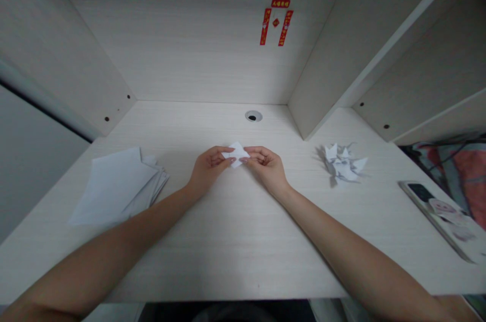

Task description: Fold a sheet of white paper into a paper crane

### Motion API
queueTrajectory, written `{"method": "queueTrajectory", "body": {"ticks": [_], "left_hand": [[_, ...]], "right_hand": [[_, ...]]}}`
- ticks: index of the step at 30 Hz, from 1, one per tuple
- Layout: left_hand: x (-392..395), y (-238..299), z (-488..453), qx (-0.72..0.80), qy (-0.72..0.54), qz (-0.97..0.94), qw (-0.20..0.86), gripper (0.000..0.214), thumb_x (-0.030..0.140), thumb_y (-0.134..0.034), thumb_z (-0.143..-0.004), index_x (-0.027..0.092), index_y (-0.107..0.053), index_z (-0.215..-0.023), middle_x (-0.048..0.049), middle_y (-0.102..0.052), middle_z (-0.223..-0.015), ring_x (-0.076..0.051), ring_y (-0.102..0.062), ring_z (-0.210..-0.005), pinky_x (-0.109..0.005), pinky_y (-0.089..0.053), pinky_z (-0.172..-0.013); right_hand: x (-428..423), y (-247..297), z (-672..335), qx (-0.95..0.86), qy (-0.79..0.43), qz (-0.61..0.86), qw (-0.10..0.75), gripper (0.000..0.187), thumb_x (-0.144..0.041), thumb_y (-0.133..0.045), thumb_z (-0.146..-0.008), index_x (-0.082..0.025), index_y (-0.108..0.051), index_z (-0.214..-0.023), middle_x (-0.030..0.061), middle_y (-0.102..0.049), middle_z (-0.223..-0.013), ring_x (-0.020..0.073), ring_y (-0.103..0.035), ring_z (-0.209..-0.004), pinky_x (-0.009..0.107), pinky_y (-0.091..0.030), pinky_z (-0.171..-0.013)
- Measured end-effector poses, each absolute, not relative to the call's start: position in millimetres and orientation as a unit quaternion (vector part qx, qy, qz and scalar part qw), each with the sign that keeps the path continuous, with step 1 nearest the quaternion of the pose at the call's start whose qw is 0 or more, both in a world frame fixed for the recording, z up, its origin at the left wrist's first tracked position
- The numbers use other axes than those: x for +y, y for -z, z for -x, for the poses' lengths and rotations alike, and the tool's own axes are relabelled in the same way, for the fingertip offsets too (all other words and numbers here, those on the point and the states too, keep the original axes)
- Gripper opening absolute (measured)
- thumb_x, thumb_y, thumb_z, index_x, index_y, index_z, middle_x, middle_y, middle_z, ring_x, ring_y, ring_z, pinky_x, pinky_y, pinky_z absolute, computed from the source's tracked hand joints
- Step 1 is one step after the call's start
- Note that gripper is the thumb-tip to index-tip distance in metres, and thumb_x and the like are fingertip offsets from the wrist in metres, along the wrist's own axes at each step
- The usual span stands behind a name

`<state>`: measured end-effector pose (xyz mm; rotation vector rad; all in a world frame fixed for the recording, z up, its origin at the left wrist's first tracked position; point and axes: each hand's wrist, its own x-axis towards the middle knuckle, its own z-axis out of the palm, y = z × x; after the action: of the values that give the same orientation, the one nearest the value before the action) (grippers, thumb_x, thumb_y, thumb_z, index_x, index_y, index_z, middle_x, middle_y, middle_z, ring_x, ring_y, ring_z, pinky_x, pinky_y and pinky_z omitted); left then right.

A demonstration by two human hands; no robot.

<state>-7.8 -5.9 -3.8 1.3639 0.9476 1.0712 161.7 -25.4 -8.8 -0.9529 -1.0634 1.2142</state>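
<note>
A small piece of white folded paper (237, 152), roughly diamond-shaped, is held just above the middle of the desk. My left hand (209, 166) pinches its left corner between thumb and fingers. On the opposite side my right hand (268, 166) grips the right corner in the same way. Fingertips cover both side corners of the paper. To the left lies a loose stack of white paper sheets (114, 185), partly behind my left forearm. Several folded white paper figures with pointed tips (343, 162) sit in a cluster right of my right hand.
A phone in a patterned case (442, 218) lies at the right, near red and grey fabric (473, 175). A round cable hole (253, 116) is at the desk's back. An upright divider panel (322, 74) stands at back right. Red paper strips (266, 27) hang on the back wall.
</note>
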Motion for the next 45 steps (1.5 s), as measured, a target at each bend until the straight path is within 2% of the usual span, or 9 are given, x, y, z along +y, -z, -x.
{"method": "queueTrajectory", "body": {"ticks": [17,29,35,39,45], "left_hand": [[-5.4,3.0,8.7,0.404,-0.445,-0.588,0.541,0.035,0.036,-0.071,-0.067,0.018,-0.064,-0.096,-0.0031,-0.071,-0.078,-0.015,-0.065,-0.073,-0.026,-0.049,-0.069],[-6.0,3.3,9.0,0.406,-0.446,-0.582,0.545,0.034,0.033,-0.07,-0.068,0.018,-0.064,-0.098,-0.0022,-0.07,-0.078,-0.014,-0.064,-0.074,-0.026,-0.047,-0.07],[-5.7,0.4,8.2,0.427,-0.45,-0.574,0.534,0.033,0.034,-0.071,-0.067,0.018,-0.065,-0.095,0.0022,-0.064,-0.064,-0.011,-0.06,-0.061,-0.021,-0.045,-0.059],[-6.3,-0.8,7.7,0.431,-0.449,-0.572,0.535,0.036,0.036,-0.072,-0.066,0.017,-0.064,-0.095,0.001,-0.065,-0.066,-0.012,-0.06,-0.062,-0.022,-0.045,-0.059],[-6.4,0.6,8.5,0.426,-0.449,-0.577,0.533,0.033,0.034,-0.071,-0.067,0.018,-0.065,-0.095,0.0035,-0.059,-0.061,-0.009,-0.055,-0.056,-0.019,-0.041,-0.054]], "right_hand": [[-24.5,9.2,-162.8,-0.448,-0.537,0.411,0.585,0.025,-0.028,-0.077,-0.061,-0.02,-0.068,-0.082,-0.0002,-0.072,-0.07,0.0124,-0.065,-0.063,0.025,-0.05,-0.066],[-24.0,9.8,-164.1,-0.453,-0.537,0.423,0.572,0.031,-0.036,-0.076,-0.061,-0.019,-0.068,-0.086,0.0008,-0.071,-0.068,0.0139,-0.063,-0.063,0.029,-0.051,-0.069],[-24.1,6.6,-163.8,-0.448,-0.544,0.416,0.575,0.031,-0.04,-0.073,-0.065,-0.02,-0.068,-0.088,0.0005,-0.069,-0.068,0.0132,-0.063,-0.063,0.03,-0.052,-0.071],[-23.3,6.6,-164.6,-0.442,-0.545,0.419,0.577,0.029,-0.042,-0.07,-0.069,-0.02,-0.069,-0.089,0.0002,-0.069,-0.067,0.0121,-0.062,-0.061,0.028,-0.051,-0.068],[-22.5,7.5,-164.0,-0.434,-0.542,0.434,0.575,0.034,-0.039,-0.074,-0.063,-0.019,-0.067,-0.09,-0.0006,-0.068,-0.062,0.0136,-0.063,-0.06,0.029,-0.052,-0.069]]}}
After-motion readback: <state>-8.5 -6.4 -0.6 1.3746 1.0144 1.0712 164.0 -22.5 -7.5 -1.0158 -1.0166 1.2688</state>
